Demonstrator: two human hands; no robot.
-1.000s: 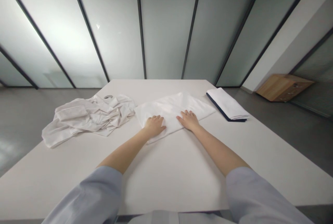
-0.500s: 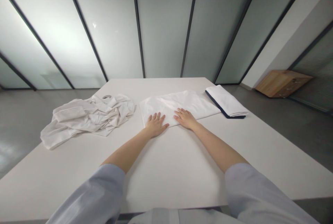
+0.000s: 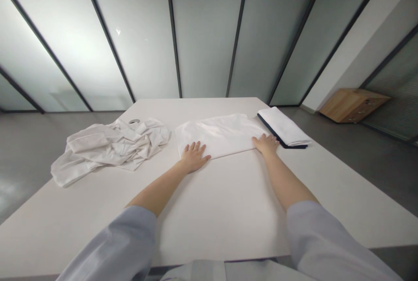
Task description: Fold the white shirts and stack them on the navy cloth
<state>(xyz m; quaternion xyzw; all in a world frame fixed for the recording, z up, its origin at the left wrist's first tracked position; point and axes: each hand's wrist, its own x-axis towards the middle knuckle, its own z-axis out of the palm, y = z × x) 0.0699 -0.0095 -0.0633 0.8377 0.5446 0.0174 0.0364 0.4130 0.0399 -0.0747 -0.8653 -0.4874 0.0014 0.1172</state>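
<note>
A folded white cloth (image 3: 222, 133) lies flat across the middle of the table, its near edge running slightly upward to the right. My left hand (image 3: 193, 157) rests palm down on its near left corner, fingers spread. Over at the near right corner, my right hand (image 3: 266, 144) lies on the cloth with its fingers apart. Just beyond that hand is a folded stack, a white cloth (image 3: 284, 125) on top of a dark navy cloth (image 3: 290, 146). Neither hand grips anything.
Crumpled white fabric (image 3: 114, 148) is heaped on the left of the white table (image 3: 215, 220). A grey ring, perhaps a tape roll (image 3: 134, 121), sits behind it. A wooden cabinet (image 3: 352, 105) stands on the floor at right. Frosted glass panels (image 3: 205, 33) rise behind the table.
My right hand has slid right along the near edge of the folded cloth, from its middle to its right corner. My left hand has stayed almost in place.
</note>
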